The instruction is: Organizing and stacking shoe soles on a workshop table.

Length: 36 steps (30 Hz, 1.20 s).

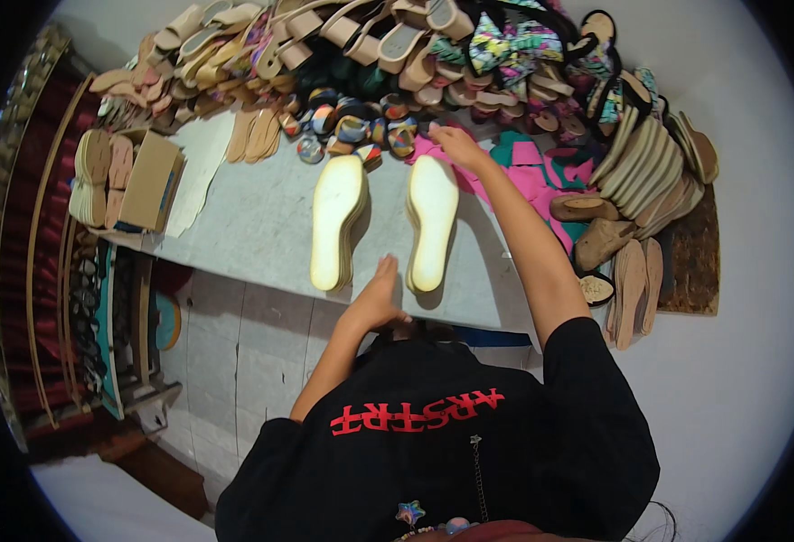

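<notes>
Left stack (336, 221) and right stack (433, 221) of soles, lower ends near table's (252, 217) front edge. Probably light, bendy, layers apt to slip; grip sides at waist. Left hand (378, 301): fingers extended, apart; right hand (458, 147) by pink scraps (528, 182), grip unclear.

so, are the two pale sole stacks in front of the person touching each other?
No, a strip of grey tabletop shows between the left sole stack and the right sole stack.

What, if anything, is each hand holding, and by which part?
The left hand, open near the sole stacks, holds nothing visible. The right hand is by the pink pieces; whether it grips anything cannot be told.
</notes>
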### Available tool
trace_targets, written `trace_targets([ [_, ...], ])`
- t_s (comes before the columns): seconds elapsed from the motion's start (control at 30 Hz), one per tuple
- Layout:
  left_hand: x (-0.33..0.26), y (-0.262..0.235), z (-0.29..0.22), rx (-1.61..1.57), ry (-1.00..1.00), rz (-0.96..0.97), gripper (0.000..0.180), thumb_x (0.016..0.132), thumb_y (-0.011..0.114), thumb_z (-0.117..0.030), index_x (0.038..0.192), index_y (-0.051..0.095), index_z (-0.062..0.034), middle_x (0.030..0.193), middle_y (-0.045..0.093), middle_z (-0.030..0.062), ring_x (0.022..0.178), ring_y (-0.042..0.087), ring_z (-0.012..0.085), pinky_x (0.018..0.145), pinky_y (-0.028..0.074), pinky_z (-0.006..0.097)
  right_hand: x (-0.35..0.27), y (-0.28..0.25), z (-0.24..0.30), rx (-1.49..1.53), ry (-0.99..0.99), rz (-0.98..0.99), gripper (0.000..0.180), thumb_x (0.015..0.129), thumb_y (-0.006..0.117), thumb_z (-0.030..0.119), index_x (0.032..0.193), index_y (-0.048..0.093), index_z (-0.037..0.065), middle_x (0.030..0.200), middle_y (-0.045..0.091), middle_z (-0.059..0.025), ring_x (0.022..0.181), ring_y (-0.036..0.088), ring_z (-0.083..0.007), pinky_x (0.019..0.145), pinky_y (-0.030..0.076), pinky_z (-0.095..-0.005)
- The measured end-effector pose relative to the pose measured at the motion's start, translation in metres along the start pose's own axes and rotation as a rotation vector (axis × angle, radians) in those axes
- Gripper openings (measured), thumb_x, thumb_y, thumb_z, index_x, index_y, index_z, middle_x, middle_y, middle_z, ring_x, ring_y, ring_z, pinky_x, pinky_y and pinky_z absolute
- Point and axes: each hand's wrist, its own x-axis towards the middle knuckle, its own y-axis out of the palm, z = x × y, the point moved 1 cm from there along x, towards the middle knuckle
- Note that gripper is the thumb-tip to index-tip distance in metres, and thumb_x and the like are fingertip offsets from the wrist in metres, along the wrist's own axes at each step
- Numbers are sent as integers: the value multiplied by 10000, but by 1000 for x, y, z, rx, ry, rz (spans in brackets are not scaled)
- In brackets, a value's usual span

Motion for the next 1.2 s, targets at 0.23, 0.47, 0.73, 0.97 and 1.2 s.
trace_targets([
  [0.23,17,-71,-93,-41,284,-186,693,714,673,-311,1246,383,26,1240,435,240,1165,410,354,978,321,377,-101,-67,21,229,-207,-275,250,826,571,194,1000,591,15,918,617,-63,804,547,-116,723,443,-264],
  [0.47,105,-34,-205,-94,729,19,590,740,669,-292,1205,451,-2,1179,509,178,1102,481,280,919,374,356,-186,-200,-4,94,-299,-925,352,786,607,138,1115,515,51,1027,504,-70,881,516,-167,704,467,-280],
  [0.73,209,38,-326,-17,888,311,573,762,642,-332,1180,464,18,1158,521,166,1083,497,250,892,392,346,-241,-357,-27,-551,33,-1247,869,674,730,291,1350,207,136,1314,213,-161,1187,286,-343,952,319,-470],
  [0.97,302,89,-380,-38,856,316,583,779,625,-336,1199,437,22,1189,482,211,1150,442,297,954,353,372,-223,-414,-22,-987,164,-1177,875,559,795,227,1303,338,273,1371,202,-145,1272,183,-360,1033,214,-491],
  [1.2,341,110,-412,-87,788,319,545,787,620,-322,1185,454,11,1191,484,192,1172,418,305,963,342,384,-214,-443,-44,-1124,-19,-1223,595,506,805,238,1056,583,199,1325,333,-99,1266,223,-328,1029,195,-518],
])
